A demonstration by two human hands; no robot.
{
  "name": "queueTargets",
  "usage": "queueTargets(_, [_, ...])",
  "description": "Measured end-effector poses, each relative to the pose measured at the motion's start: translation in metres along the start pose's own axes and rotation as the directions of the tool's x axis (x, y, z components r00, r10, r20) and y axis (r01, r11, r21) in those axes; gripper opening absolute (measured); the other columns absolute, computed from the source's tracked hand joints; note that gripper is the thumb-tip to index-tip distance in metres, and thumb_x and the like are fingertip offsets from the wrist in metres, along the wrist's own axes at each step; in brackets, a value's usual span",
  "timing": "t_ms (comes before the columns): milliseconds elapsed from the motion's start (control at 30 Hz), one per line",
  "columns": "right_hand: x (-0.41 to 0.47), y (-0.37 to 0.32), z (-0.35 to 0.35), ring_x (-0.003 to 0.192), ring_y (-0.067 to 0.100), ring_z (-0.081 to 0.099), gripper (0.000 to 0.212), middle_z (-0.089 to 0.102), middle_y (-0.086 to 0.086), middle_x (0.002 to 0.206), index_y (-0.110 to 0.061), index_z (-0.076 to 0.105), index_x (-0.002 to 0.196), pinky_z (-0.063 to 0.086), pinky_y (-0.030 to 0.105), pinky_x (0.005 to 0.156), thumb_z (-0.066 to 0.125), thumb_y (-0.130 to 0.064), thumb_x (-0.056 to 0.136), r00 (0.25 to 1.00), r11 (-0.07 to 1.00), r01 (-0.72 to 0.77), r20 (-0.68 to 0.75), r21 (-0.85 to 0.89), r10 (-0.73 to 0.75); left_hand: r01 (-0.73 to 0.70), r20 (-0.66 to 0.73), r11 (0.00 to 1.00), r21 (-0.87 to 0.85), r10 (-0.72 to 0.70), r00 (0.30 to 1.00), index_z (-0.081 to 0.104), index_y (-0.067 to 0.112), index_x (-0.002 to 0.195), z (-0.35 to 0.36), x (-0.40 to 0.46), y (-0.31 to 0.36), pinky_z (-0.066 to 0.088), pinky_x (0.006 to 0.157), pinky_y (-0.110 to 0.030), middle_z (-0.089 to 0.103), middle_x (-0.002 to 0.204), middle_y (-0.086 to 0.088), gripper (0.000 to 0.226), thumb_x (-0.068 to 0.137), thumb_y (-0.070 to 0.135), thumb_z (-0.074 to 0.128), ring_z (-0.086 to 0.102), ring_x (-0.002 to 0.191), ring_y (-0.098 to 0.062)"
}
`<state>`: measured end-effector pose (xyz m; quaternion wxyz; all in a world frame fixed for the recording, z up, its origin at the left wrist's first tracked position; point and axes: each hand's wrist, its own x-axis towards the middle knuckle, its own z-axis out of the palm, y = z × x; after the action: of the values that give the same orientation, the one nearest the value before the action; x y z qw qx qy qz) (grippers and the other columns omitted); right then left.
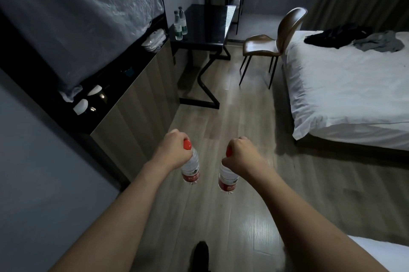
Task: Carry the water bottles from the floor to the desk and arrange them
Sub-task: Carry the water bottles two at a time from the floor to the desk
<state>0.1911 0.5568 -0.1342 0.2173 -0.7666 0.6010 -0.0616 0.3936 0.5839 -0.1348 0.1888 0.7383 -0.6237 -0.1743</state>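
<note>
Holding clear plastic red-capped bottles by their necks, the left hand (171,150) gripped one bottle (190,169) and the right hand (241,154) another (226,180), both well short of the black desk (205,28).

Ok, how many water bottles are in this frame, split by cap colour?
Red-capped clear plastic bottles: 2, one in the left hand, one in the right hand.
Dark-capped clear plastic bottles with green labels: 2, standing on the black desk.
Total: 4
</note>
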Motion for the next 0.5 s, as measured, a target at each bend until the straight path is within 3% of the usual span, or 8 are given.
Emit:
queueTargets(233, [0.080,-0.016,-0.019,0.088,0.023,0.057,0.027,0.051,0.005,0.101,-0.010,0.065,0.103,0.057,0.036,0.078,0.071,-0.021,0.079,0.997,0.998,-0.052,-0.060,0.023,0.053,-0.048,0.001,0.999,-0.017,0.048,0.999,0.068,0.014,0.094,-0.011,0.090,-0.014,0.037,0.064,-0.023,0.050,0.096,0.002,0.018,0.077,0.016,0.062,0.053,0.084,-0.018])
queueTargets(500, [0.166,-0.013,-0.040,0.086,0.023,0.057,0.025,0.050,0.004,0.100,-0.011,0.065,0.102,0.056,0.035,0.078,0.068,-0.020,0.079,0.995,0.997,-0.069,-0.069,0.023,0.070,-0.065,-0.017,0.998,-0.017,0.065,0.998,0.066,0.017,0.093,-0.023,0.185,-0.013,0.036,0.059,-0.022,0.049,0.094,0.004,0.017,0.076,0.020,0.065,0.054,0.081,-0.017])
